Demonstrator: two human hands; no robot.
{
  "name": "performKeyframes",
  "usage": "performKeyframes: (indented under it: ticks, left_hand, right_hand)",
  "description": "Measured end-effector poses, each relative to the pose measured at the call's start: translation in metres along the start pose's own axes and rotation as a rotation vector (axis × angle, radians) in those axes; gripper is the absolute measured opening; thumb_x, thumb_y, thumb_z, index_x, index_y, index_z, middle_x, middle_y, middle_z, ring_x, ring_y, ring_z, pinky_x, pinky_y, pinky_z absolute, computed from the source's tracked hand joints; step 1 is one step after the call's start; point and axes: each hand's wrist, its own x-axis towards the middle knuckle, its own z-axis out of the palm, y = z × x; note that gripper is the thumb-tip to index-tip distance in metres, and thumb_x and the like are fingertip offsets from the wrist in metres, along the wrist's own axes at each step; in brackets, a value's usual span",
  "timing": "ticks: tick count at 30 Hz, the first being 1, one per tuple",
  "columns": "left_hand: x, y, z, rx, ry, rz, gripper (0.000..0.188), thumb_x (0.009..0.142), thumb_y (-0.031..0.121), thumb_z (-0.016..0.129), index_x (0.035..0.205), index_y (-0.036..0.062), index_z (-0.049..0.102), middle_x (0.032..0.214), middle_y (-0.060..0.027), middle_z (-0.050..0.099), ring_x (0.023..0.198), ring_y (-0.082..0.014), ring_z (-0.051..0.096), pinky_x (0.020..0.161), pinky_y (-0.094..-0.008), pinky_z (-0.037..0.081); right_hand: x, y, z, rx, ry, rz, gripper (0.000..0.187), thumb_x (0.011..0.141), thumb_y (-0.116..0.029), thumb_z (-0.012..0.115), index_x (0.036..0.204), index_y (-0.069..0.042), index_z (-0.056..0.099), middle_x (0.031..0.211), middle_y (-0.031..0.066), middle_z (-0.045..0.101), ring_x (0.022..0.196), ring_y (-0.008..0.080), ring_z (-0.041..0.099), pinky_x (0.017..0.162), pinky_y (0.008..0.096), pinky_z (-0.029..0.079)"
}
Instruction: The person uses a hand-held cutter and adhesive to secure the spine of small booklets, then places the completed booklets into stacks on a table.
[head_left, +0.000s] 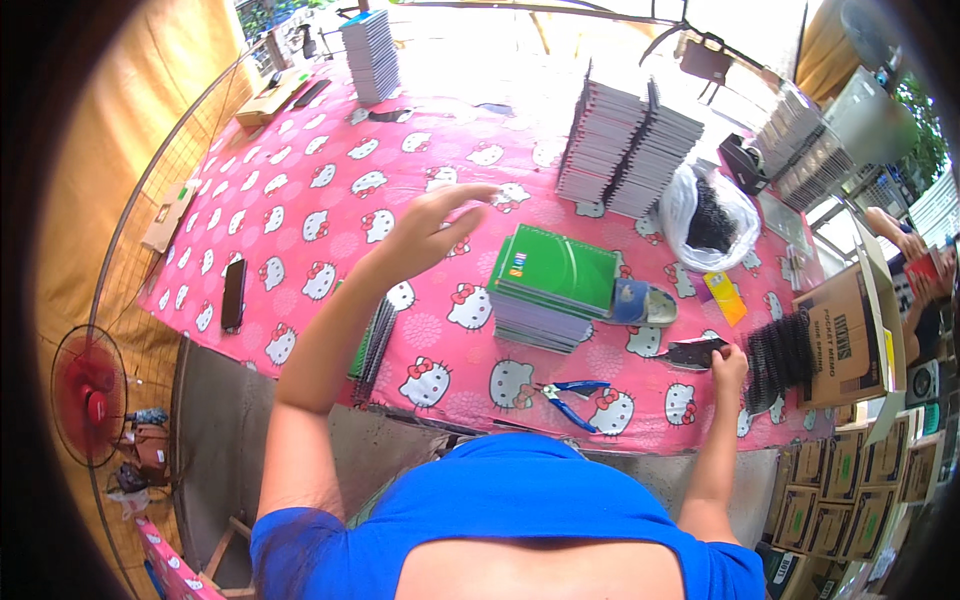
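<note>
My left hand [440, 225] is raised over the table, left of a stack of green-covered notebooks [555, 270], its fingers stretched out and holding nothing. At the right, my right hand [730, 366] has its fingers pinched together at the end of a dark flat piece [690, 352]. What is between those fingertips is too small to tell. Just right of that hand lies a heap of black spiral binding coils [778, 362]. Blue-handled pliers [575, 400] rest near the front edge. More spiral notebooks [374, 345] stand beside my left forearm, partly hidden by it.
A pink patterned cloth [430, 330] covers the table. Tall notebook stacks [625, 140] and a white bag of black coils [708, 222] stand behind. A slipper [640, 302], yellow card [725, 297], phone [233, 296] and cardboard box [850, 340] are around. Another person's hand [905, 240] shows far right.
</note>
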Motion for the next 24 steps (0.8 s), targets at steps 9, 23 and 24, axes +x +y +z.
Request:
performKeyframes:
  ticks: [9,23,24]
  left_hand:
    - [0.11,0.007,0.099,0.179,-0.486,-0.162,0.026,0.077,0.025,0.073,0.09,0.0031,0.07,0.078,-0.0113,0.068,0.075,-0.0222,0.065,0.072,-0.0351,0.05]
    - [0.032,0.067,0.088,0.225,0.259,0.319,0.013,0.078,0.015,0.071,0.087,0.0055,0.068,0.08,-0.0075,0.069,0.078,-0.023,0.062,0.083,-0.0337,0.04]
    - [0.032,0.067,0.089,0.203,0.27,0.299,0.014,0.078,0.016,0.072,0.087,0.0056,0.069,0.079,-0.0072,0.069,0.078,-0.0225,0.062,0.082,-0.0341,0.04]
  right_hand:
    - [-0.02,-0.146,-0.055,0.646,-0.098,-0.194,0.023,0.079,-0.002,0.067,0.102,0.0,0.067,0.085,0.01,0.065,0.077,0.0158,0.063,0.066,0.0265,0.049]
    - [-0.043,-0.301,-0.117,0.782,-0.036,-0.641,0.022,0.078,-0.006,0.069,0.1,-0.007,0.071,0.085,0.0073,0.063,0.072,0.0181,0.061,0.062,0.0283,0.047]
    - [-0.042,-0.303,-0.118,0.768,-0.024,-0.652,0.022,0.078,-0.006,0.069,0.1,-0.007,0.071,0.085,0.0073,0.063,0.072,0.0182,0.061,0.063,0.0286,0.047]
